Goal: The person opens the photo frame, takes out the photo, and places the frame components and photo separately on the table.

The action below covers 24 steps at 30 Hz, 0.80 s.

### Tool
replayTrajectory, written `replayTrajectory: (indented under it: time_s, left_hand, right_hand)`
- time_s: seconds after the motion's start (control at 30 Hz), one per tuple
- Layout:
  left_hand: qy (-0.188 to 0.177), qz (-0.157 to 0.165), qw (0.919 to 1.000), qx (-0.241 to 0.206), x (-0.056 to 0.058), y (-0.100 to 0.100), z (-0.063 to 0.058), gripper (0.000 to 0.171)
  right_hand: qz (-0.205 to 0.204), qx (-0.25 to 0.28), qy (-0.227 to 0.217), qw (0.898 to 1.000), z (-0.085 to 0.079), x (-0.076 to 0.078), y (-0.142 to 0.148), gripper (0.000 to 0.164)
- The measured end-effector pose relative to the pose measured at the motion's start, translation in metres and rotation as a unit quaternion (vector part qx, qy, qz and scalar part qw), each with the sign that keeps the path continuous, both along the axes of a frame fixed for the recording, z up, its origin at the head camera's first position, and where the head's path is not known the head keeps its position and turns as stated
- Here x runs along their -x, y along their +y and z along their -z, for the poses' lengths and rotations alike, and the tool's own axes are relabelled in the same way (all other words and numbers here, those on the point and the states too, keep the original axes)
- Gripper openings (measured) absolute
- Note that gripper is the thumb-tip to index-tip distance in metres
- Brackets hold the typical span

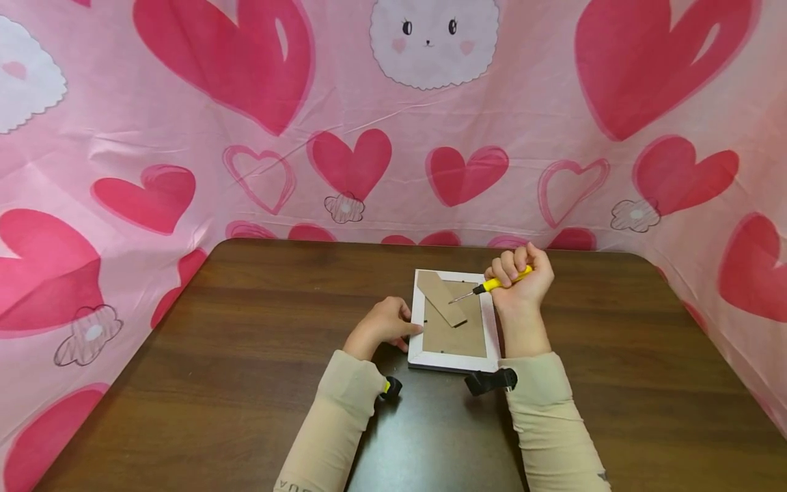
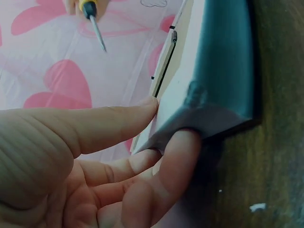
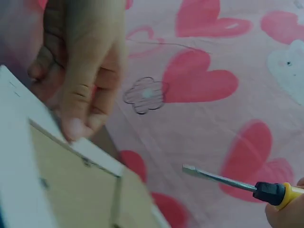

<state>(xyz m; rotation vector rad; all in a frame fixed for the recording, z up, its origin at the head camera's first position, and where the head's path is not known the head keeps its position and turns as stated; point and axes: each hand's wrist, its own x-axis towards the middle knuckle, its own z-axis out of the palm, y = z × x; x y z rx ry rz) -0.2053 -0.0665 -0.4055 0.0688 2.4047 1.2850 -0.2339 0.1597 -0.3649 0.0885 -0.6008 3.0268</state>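
A: Closest stuff?

B: Beige sleeves [image 1: 335,417], black wrist straps [image 1: 492,381]. Then the left hand [image 1: 386,321]: grip closed on the rim of the picture frame [image 1: 455,360], thumb on the back face, fingertips against the side.

A: Frame where?

B: On the table [image 1: 246,328], back up, between the hands. Backing board [image 1: 451,342] sits inside the rim, stand strip [image 1: 439,295] slanting across it.

A: Right hand?

B: Right hand [image 1: 529,287], just beyond: grip wrapped round the yellow handle of the screwdriver [image 1: 492,284]. Tip looks over the strip from the head, but both wrist views put it in the air, touching nothing.

A: How far along?

B: My read: setup's done, frame back up and steadied, tool in hand. Board's in place, so anything under it is untouched as it lies. Small dark tabs [image 1: 425,321] at the board's edge; bent up or flat, can't tell, so what's left there is unclear.

A: Farthest?

B: Pink cloth [image 1: 412,143] with hearts, behind the table.

A: Hidden bits?

B: Frame's front is underneath. Sleeve lettering cut off at the bottom. Right wrist view is blurry on the rim and crops the screwdriver handle.
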Motion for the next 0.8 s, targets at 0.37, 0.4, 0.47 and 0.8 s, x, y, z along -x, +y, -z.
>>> replayTrajectory:
  time_s: [0.37, 0.4, 0.47, 0.8]
  left_hand:
    - [-0.003, -0.003, 1.0000, 0.007, -0.001, 0.002, 0.002, 0.029]
    - [-0.006, -0.001, 1.0000, 0.006, -0.001, 0.002, 0.002, 0.028]
    - [-0.012, 0.006, 0.9999, 0.008, -0.002, 0.004, 0.002, 0.027]
    - [-0.016, 0.010, 0.9997, 0.013, -0.002, 0.006, 0.002, 0.027]
  right_hand:
    - [-0.001, -0.051, 0.007, 0.999, 0.035, 0.004, -0.030, 0.053]
    - [-0.006, -0.048, 0.010, 0.999, 0.037, 0.003, -0.030, 0.053]
    - [-0.017, -0.041, 0.017, 0.999, 0.038, 0.003, -0.030, 0.053]
    - [-0.070, -0.011, 0.032, 0.997, 0.042, 0.002, -0.025, 0.054]
